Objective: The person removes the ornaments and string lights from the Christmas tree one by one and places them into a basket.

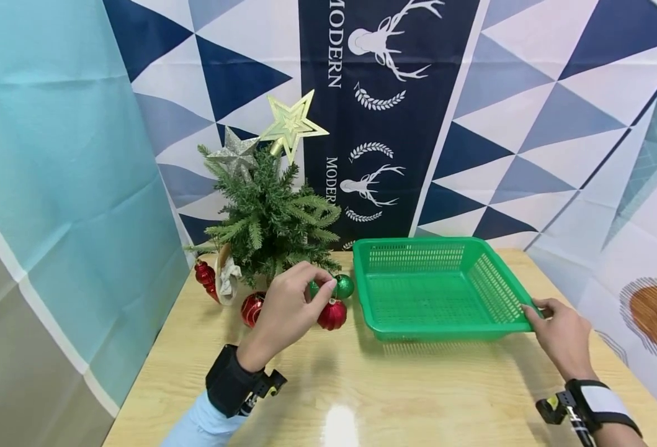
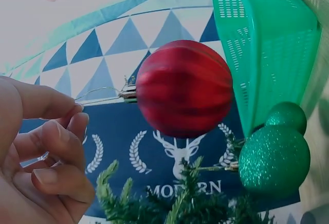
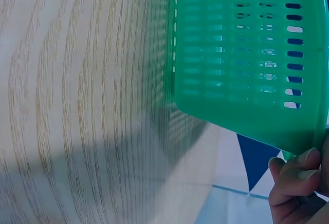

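Observation:
My left hand (image 1: pixel 290 305) pinches the thin hanging loop of a red ribbed bauble (image 2: pixel 185 88) between thumb and finger. The bauble dangles from it, in front of two green baubles, one of them glittery (image 2: pixel 275 161). Over on the right, my right hand (image 1: pixel 563 332) grips the front right corner of a green plastic basket (image 1: pixel 434 328), thumb on the rim and fingers under it. Inside, the basket's floor shows bare. A small Christmas tree (image 1: pixel 272 217) stands behind my left hand.
Atop the tree sit a gold star (image 1: pixel 292 125) and a silver star (image 1: pixel 234 152). Lower down are a red striped bauble (image 1: pixel 252 308), a red spiral ornament (image 1: pixel 206 279) and a whitish round ornament (image 1: pixel 227 279). All stand on a wooden table (image 1: pixel 417 397), with patterned cloth behind.

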